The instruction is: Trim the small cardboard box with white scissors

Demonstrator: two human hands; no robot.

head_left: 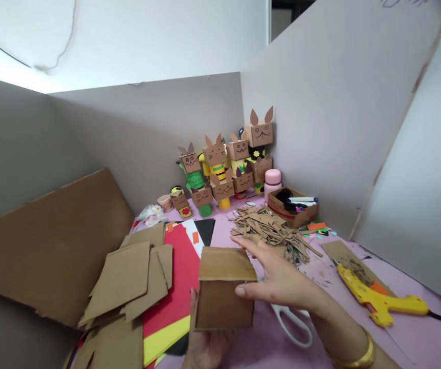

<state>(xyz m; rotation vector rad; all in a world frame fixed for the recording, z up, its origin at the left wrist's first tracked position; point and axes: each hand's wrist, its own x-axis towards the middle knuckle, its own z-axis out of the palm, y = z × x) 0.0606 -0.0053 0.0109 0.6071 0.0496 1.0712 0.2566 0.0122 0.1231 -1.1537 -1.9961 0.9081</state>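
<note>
A small cardboard box [225, 302] is held up in front of me, its brown faces plain. From below and the left, my left hand [208, 346] grips it, with the thumb along its left edge and the other fingers mostly hidden beneath. My right hand [270, 271] reaches in from the right, fingers spread. Its thumb rests against or close by the box's front right side, and the index finger extends over the top right corner. White-handled scissors [295, 328] lie on the table below my right forearm, their blades hidden.
Cardboard pieces [128, 277] and coloured paper sheets [178, 277] lie to the left. A heap of cardboard strips [266, 225] is behind my right hand. A yellow glue gun [378, 297] rests at the right. Animal figures [222, 189], a pink bottle [273, 182] and a marker box [293, 212] stand at the back.
</note>
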